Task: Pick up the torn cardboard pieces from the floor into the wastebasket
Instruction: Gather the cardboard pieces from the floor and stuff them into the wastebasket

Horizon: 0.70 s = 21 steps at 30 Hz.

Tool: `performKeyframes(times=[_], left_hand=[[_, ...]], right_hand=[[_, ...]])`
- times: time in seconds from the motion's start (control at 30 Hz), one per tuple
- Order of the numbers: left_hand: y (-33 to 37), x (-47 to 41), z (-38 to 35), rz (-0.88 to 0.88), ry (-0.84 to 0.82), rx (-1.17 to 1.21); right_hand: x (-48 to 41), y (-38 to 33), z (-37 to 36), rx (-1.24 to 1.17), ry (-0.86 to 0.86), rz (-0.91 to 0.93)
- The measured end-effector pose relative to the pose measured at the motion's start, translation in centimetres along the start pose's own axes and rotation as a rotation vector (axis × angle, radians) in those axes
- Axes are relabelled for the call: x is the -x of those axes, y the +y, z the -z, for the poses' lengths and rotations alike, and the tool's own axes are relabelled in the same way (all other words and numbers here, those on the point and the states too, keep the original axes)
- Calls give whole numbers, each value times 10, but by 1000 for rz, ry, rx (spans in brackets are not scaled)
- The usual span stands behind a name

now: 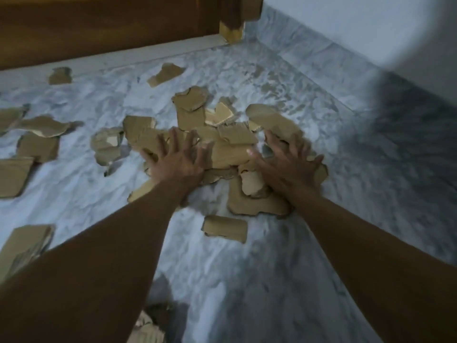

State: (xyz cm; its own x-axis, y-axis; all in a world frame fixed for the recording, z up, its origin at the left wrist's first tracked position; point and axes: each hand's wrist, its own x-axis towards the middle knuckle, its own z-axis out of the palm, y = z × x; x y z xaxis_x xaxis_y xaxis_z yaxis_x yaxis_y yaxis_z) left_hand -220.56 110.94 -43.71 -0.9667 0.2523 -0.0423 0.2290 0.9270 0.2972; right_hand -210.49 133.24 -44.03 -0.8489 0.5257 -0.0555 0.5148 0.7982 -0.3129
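Note:
A heap of torn brown cardboard pieces (230,152) lies on the grey marbled floor in the middle of the view. My left hand (176,158) rests flat on the heap's left side with its fingers spread. My right hand (286,162) lies on the heap's right side, fingers apart and curled over the pieces, holding nothing lifted. One loose piece (225,229) lies just in front of the heap between my forearms. Several more pieces are scattered to the left (39,144) and farther back (165,74). No wastebasket is in view.
A dark wooden piece of furniture (111,26) with a pale base strip runs along the back, its leg (232,30) at the upper middle. A white wall (371,28) rises at the right. More cardboard lies at the bottom edge (148,328) and lower left (24,246).

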Motion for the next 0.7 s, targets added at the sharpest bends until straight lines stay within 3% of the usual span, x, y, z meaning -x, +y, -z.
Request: performKeyframes(times=[0.1, 0.27, 0.37, 0.5, 0.57, 0.63, 0.7], left_hand=[[3, 7, -7, -89, 17, -64], [13, 41, -1, -113, 122, 69], [12, 60, 5, -109, 120, 122], [-4, 68, 15, -67, 236, 96], [-12, 63, 16, -4, 117, 79], [-18, 58, 12, -11, -32, 15], [-17, 62, 12, -46, -27, 74]], right_hand=[[-11, -6, -1, 12, -52, 46], [5, -10, -1, -146, -61, 181], [24, -10, 3, -330, 57, 187], [53, -10, 12, -628, 17, 223], [59, -5, 12, -620, 98, 156], [59, -1, 15, -384, 150, -81], [62, -2, 18, -217, 21, -281]])
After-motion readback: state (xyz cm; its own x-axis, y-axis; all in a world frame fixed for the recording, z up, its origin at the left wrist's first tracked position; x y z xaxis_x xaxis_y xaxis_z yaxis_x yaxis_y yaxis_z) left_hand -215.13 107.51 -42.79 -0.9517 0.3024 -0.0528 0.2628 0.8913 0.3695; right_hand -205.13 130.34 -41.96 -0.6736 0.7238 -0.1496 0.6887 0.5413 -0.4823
